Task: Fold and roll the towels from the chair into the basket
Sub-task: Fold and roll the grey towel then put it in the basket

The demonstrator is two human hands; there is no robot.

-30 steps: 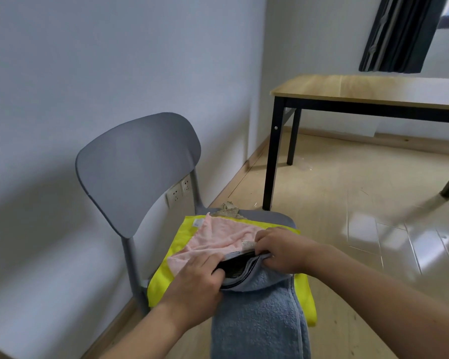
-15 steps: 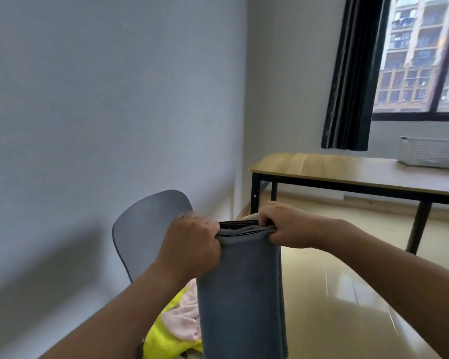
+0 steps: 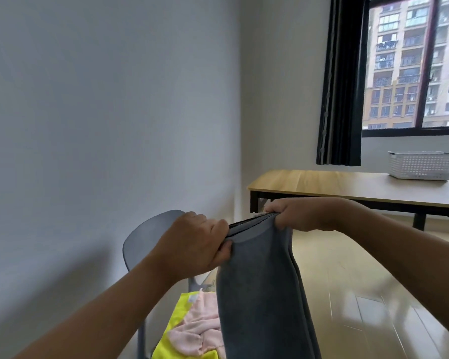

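Bare table (image 3: 322, 183) stretch left of basket (image 3: 421, 165)

grey towel (image 3: 259, 294) lower end cut off at bottom edge, chair (image 3: 151, 234) seat mostly hidden behind towels, basket (image 3: 423, 165) contents can't tell, pink towel (image 3: 195, 330) partly covered
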